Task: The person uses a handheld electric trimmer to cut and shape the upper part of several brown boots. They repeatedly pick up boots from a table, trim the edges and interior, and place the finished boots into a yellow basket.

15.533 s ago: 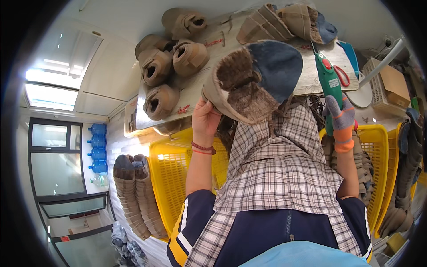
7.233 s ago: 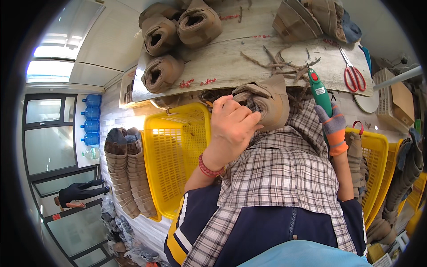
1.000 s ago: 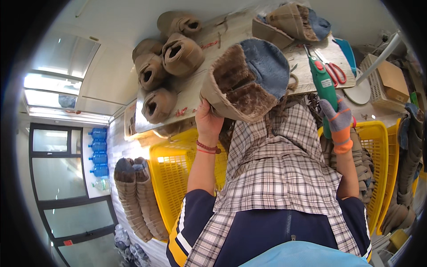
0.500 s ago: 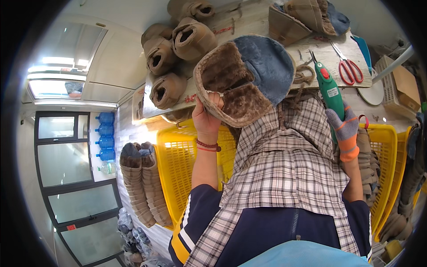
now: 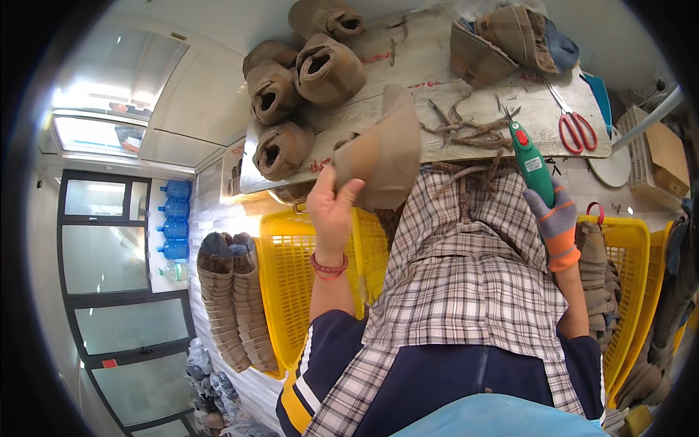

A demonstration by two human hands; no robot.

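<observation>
My bare left hand (image 5: 332, 217), with a red bracelet at the wrist, is closed on a tan shoe upper (image 5: 384, 154). That piece is smeared by motion and tilted, its smooth outer side toward me. On the right, my gloved right hand (image 5: 558, 227) wraps round green electric scissors (image 5: 534, 166) with a red switch; the blades point up over the table edge. Dark fuzzy trimmings (image 5: 473, 131) lie on the worktable (image 5: 437, 91) between the hands, and some hang over my checked apron (image 5: 459, 269).
Several rolled uppers (image 5: 330, 69) stand at the table's left, with fur-lined ones (image 5: 513, 36) at the back. Red-handled scissors (image 5: 577, 132) lie on the right. Yellow crates (image 5: 291, 291) flank me; stacked uppers (image 5: 226, 306) stand beside the left one.
My left hand has turned the upper from its brown-and-blue furry inside to its tan outer side. The trimmings behind it now show. The electric scissors remain in my right hand.
</observation>
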